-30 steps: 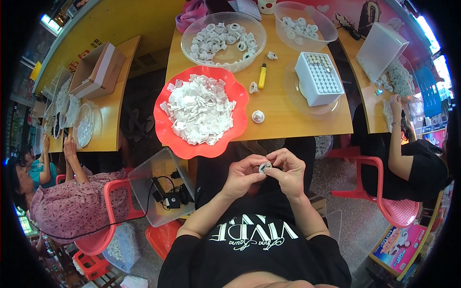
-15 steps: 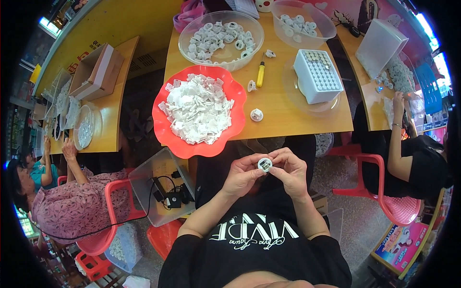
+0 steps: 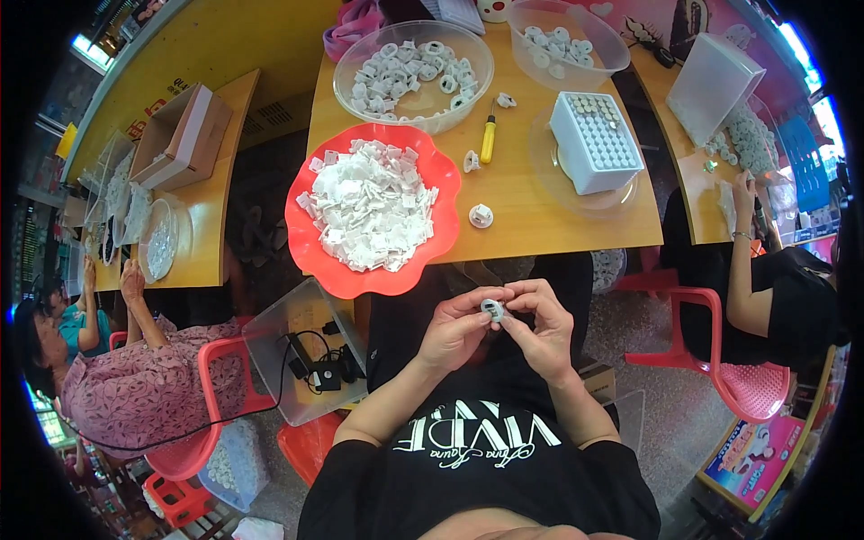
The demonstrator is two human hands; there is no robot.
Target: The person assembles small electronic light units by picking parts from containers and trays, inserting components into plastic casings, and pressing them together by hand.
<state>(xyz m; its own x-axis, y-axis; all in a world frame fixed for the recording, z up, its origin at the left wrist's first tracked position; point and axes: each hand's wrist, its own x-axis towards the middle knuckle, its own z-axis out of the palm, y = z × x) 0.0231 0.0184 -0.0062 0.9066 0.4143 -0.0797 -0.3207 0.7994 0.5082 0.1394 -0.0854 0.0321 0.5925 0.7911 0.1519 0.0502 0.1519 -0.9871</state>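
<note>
Between the fingertips of both hands I hold a small round white plastic part (image 3: 491, 310) with a recess in its face, just off the table's near edge. My left hand (image 3: 454, 326) pinches it from the left. My right hand (image 3: 538, 326) grips its right side with thumb and fingers. Beyond my hands, a similar white part (image 3: 481, 216) lies on the wooden table (image 3: 558, 236). A red scalloped bowl (image 3: 301, 254), heaped with small flat white plastic pieces (image 3: 373, 207), stands nearest to my left hand.
A yellow-handled screwdriver (image 3: 488, 144) lies mid-table. Behind it stand two clear tubs (image 3: 481, 90) of white round parts. A white box (image 3: 598, 169) of small cylinders stands at right. A clear bin (image 3: 261, 360) with black cables is at my left. People work at side tables.
The white part has turned between my fingers, so its face now tilts aside. Both hands have shifted only slightly and keep hold of it.
</note>
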